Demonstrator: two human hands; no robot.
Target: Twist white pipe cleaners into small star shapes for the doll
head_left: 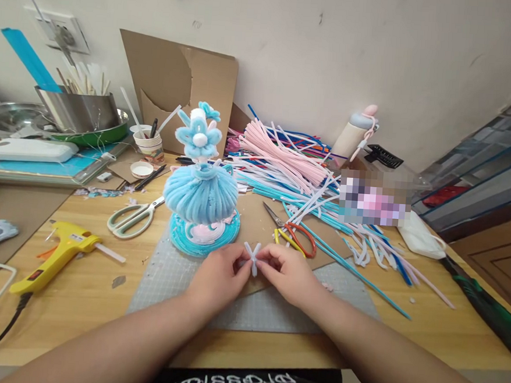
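Pale, X-shaped pipe-cleaner piece, seen in the head view between a person's two hands, low and near the centre, in front of a round-based blue craft figure. The left hand pinches its left side between thumb and finger; the right hand pinches its right side the same way, both grips narrow. Beneath them lie a brown cardboard sheet and a grey cutting mat on a wooden table. The craft figure, with a pleated skirt and flower petals, stands just beyond the left hand. Beyond the right hand lie scissors with red and yellow handles, opened. Farther back is a heap of pipe cleaners, pink, white and blue; at far left, a yellow hot glue gun
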